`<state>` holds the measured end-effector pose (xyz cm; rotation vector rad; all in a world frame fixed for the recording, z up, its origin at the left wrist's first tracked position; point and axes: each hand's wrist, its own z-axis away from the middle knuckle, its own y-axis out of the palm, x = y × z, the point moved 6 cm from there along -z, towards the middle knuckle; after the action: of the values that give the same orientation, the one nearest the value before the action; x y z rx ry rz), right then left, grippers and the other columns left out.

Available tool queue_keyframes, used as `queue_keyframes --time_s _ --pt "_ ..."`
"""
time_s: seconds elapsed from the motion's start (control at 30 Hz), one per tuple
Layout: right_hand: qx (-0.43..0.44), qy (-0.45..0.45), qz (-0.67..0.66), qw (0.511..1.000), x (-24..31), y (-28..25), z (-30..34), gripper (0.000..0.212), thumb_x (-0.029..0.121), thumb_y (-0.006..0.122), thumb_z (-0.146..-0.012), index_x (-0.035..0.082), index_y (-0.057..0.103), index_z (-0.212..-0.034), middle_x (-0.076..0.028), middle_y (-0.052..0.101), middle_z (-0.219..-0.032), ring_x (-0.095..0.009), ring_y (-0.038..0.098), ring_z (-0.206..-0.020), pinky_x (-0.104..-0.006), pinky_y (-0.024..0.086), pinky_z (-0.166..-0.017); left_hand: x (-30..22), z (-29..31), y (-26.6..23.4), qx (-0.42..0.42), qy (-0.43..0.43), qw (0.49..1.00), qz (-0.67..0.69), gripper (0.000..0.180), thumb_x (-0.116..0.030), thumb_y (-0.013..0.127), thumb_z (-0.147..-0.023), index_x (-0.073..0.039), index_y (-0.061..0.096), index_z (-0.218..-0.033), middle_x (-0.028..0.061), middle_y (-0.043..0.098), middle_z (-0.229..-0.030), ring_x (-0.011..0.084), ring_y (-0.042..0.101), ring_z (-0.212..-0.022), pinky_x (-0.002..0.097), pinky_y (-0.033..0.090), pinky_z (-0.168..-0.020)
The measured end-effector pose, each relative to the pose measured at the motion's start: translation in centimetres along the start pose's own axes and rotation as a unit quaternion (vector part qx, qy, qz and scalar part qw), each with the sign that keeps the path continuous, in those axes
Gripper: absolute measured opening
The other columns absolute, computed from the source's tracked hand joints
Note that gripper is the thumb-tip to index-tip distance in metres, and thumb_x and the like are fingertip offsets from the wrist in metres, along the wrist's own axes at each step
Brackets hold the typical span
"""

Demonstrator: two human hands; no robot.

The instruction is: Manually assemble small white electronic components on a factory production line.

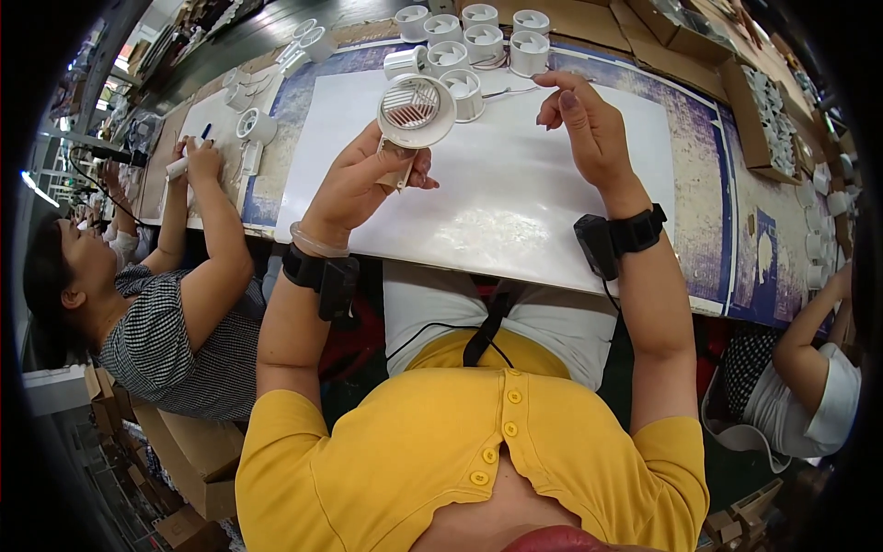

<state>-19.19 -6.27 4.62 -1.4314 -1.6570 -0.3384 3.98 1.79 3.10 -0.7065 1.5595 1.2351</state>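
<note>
Long workbench in what looks like an assembly shop, cardboard boxes (699,46) along the far edge and a big white sheet (497,193) laid over the worn blue mat (708,184) right in front of the person in the yellow top. I'll use that white sheet as the reference for everything.

Starting at the fingers: the left hand (354,184) is wrapped around the stubby handle of a small white fan (416,112), thumb and fingers closed snug on it, held up over the sheet's far left part. The right hand (589,129) holds nothing as far as I can see. Its fingers are loosely curled with the fingertips pinched narrow, hovering over the sheet's far right part.

The fan sits to the left of the right hand's fingers, a clear gap between them, so the left hand is obviously the nearer one, being the one gripping it. The round grille face is tilted up toward the person's head, and the fan's long axis runs from the handle in the palm up and away toward the far edge of the sheet, leaning a bit to the right.

Past the sheet's far edge there's a cluster of similar white fan housings (474,41), some with thin wires trailing onto the sheet. Off the sheet's left side a co-worker's hand (198,161) is busy with a pen-like tool over their own white sheet, and another person's arm shows off the right side.
</note>
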Motion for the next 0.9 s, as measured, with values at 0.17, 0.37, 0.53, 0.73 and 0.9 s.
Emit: queue_keyframes --time_s 0.17,0.37,0.53,0.73,0.9 --pt "-0.005 -0.026 0.002 1.0 1.2 0.4 0.1 0.031 0.022 0.04 -0.101 0.003 0.053 -0.122 -0.004 0.059 -0.076 -0.01 0.056 -0.073 -0.0239 0.047 -0.069 0.8 -1.0 0.7 0.013 0.005 1.0 0.015 0.042 -0.003 0.046 -0.088 -0.001 0.042 -0.129 0.0123 0.057 -0.096 0.0196 0.058 -0.084 0.04 0.052 -0.082" --pt "-0.003 -0.035 0.015 0.999 1.4 0.3 0.1 0.029 0.019 0.042 -0.1 0.004 0.052 -0.123 -0.004 0.059 -0.077 -0.011 0.056 -0.073 -0.0243 0.047 -0.068 1.6 -2.3 1.7 0.031 0.005 0.998 0.056 0.039 -0.011 0.052 -0.085 0.001 0.047 -0.121 0.0104 0.053 -0.091 0.0188 0.053 -0.081 0.0389 0.05 -0.079" --pt "-0.001 -0.007 -0.003 1.0 1.1 0.3 -0.1 0.03 0.019 0.04 -0.1 0.004 0.051 -0.123 -0.004 0.059 -0.077 -0.011 0.056 -0.074 -0.024 0.046 -0.069 2.2 -3.5 1.4 0.093 0.012 0.988 0.125 0.039 -0.006 0.049 -0.085 0.0 0.047 -0.123 0.0123 0.056 -0.098 0.02 0.057 -0.089 0.0379 0.051 -0.08" --pt "-0.21 0.092 -0.177 0.957 -2.4 -3.1 -0.6 0.038 0.028 0.034 -0.102 -0.001 0.051 -0.119 -0.005 0.06 -0.081 -0.011 0.055 -0.074 -0.0255 0.046 -0.073 3.7 -7.6 5.9 0.03 -0.01 0.999 0.038 0.038 -0.008 0.053 -0.084 0.0 0.048 -0.121 0.01 0.057 -0.1 0.0173 0.058 -0.087 0.0333 0.05 -0.08" --pt "-0.314 0.171 -0.239 0.903 -6.1 -5.4 0.4 0.041 0.031 0.032 -0.102 -0.001 0.052 -0.116 -0.006 0.06 -0.081 -0.012 0.053 -0.072 -0.0266 0.045 -0.071 5.5 -10.1 5.4 -0.033 -0.035 0.999 -0.001 0.038 -0.008 0.056 -0.083 -0.001 0.048 -0.119 0.0076 0.057 -0.1 0.0152 0.058 -0.083 0.03 0.05 -0.078"
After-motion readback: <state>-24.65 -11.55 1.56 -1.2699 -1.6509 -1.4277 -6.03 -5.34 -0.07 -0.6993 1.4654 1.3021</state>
